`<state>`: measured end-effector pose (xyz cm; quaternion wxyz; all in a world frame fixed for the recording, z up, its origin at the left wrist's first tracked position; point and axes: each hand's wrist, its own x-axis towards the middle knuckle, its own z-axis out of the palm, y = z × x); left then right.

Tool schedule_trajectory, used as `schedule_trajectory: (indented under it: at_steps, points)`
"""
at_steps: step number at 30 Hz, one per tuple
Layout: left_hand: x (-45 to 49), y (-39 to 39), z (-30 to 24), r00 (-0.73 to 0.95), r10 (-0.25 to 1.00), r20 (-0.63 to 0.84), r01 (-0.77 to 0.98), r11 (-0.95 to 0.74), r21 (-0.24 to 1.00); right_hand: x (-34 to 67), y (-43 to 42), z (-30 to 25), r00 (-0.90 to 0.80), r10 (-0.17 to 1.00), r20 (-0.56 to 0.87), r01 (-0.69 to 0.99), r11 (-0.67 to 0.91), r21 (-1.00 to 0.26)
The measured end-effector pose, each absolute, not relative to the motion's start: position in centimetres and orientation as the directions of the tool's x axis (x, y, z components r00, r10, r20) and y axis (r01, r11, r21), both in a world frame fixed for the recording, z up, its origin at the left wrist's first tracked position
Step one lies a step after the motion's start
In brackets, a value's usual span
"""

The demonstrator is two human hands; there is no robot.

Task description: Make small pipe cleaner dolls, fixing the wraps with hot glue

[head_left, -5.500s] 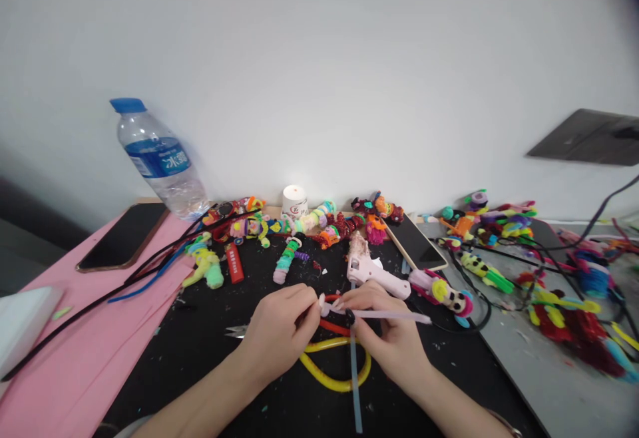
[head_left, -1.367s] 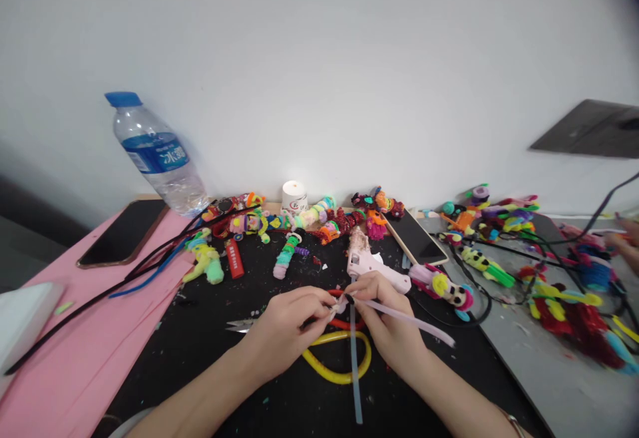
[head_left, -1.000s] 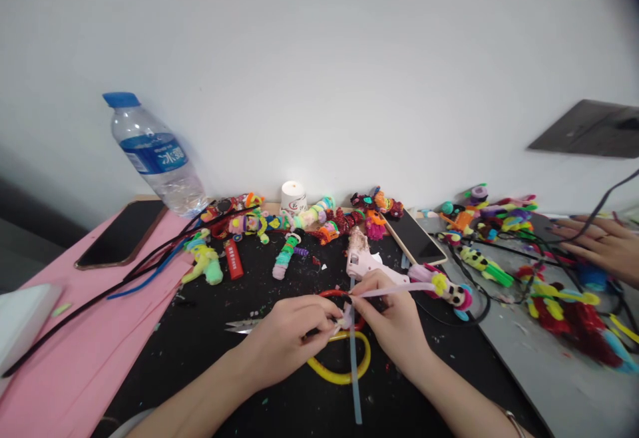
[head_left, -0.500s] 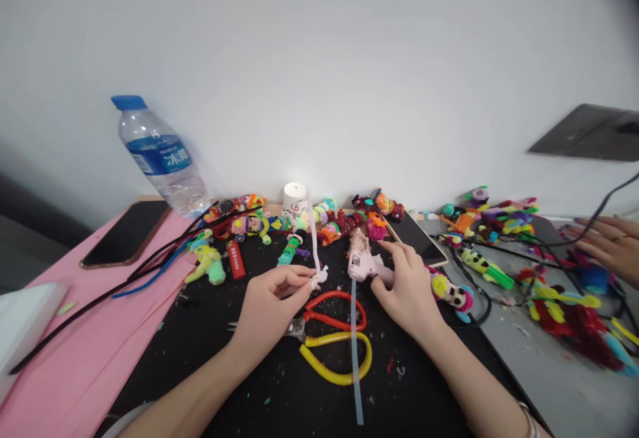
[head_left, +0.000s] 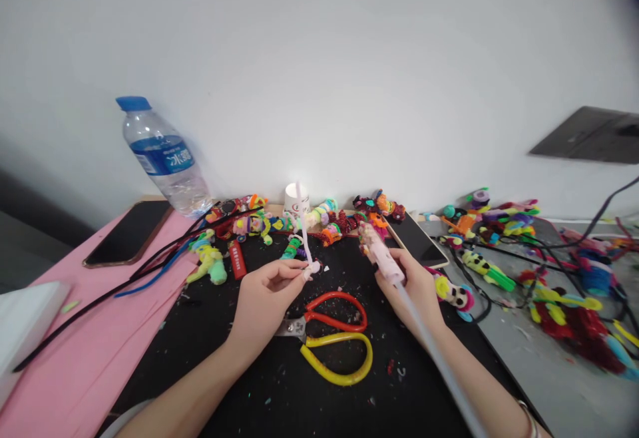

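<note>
My left hand [head_left: 264, 295] pinches a pale pink pipe cleaner [head_left: 302, 228] by its coiled lower end, and the stem stands upright above the black mat [head_left: 210, 338]. In my right hand [head_left: 414, 288] is a pink hot glue gun [head_left: 382, 251], lifted off the mat with its nozzle pointing up and away. A clear glue stick [head_left: 439, 365] trails back from it over my forearm. Red and yellow scissors [head_left: 332, 338] lie on the mat between my hands.
Along the wall are several pipe-cleaner figures [head_left: 319, 221], a white candle [head_left: 294, 198], a red lighter [head_left: 237, 258] and a water bottle [head_left: 162, 158]. Phones lie on the pink sheet [head_left: 127, 231] and the mat's right edge [head_left: 417, 238]. More figures and cables [head_left: 549, 271] cover the grey surface.
My right hand let go of the pipe cleaner, reached to the glue gun and lifted it. My left hand raised the pipe cleaner upright. Another person's hand at the right has left the view.
</note>
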<state>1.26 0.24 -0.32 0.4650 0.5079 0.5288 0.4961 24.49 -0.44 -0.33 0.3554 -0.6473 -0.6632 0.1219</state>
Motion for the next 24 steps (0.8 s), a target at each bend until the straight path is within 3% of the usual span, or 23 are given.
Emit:
schedule_trajectory:
  at_steps: [6, 13, 24]
  points:
    - [1.2, 0.1, -0.5, -0.031, 0.996, 0.081, 0.1, -0.077, 0.992, 23.2, -1.4, 0.8, -0.083, 0.96, 0.269, 0.627, 0.26, -0.735]
    - [1.2, -0.1, -0.8, 0.026, 0.969, 0.244, 0.232, -0.244, 0.942, 22.6, -1.8, 0.6, -0.263, 0.943, 0.203, 0.604, 0.325, -0.728]
    - [1.1, -0.1, -0.9, 0.055, 0.938, 0.342, 0.332, -0.34, 0.88, 22.5, -1.8, 0.4, -0.233, 0.958, 0.168, 0.586, 0.276, -0.762]
